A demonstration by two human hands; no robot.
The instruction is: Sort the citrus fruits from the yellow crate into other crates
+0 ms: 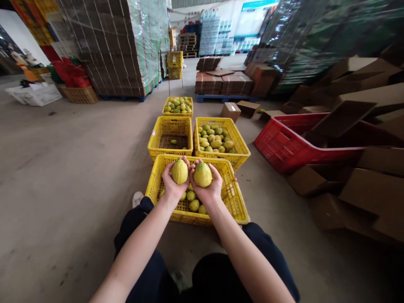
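My left hand holds a ridged yellow-green papaya, its fingers curled round the side and underneath. A rounder, smoother papaya with a green stem end rests in my right hand, fingers wrapped about it. Both hands are side by side, palms up, above the near yellow crate. Inside that crate lie several more papayas, partly hidden by my hands and forearms.
Behind stand a yellow crate with few papayas, a fuller crate and a farther full one. A red crate and cardboard boxes lie right. Wrapped pallet stacks rise at the back.
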